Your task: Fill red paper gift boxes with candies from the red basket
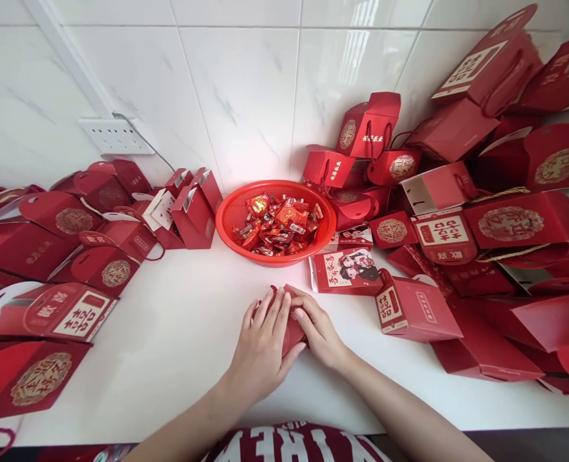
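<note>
A small red paper box (291,335) sits between my two hands on the white table in front of me. My left hand (264,337) lies over its left side and top, fingers held together. From the right, my right hand (320,324) curls round the same box, fingertips pressed on its top edge. Most of the box is hidden under my fingers. Just beyond my hands stands a red plastic basket (223,232) with wrapped sweets (284,224) in it. To its right lies a flat red box with a printed couple (347,271).
Red gift boxes with cord handles (104,266) crowd the table's left side. A taller pile of similar boxes (516,221) fills the right. A white tiled wall (246,83) with a socket strip (115,136) closes off the back of the white table (159,359).
</note>
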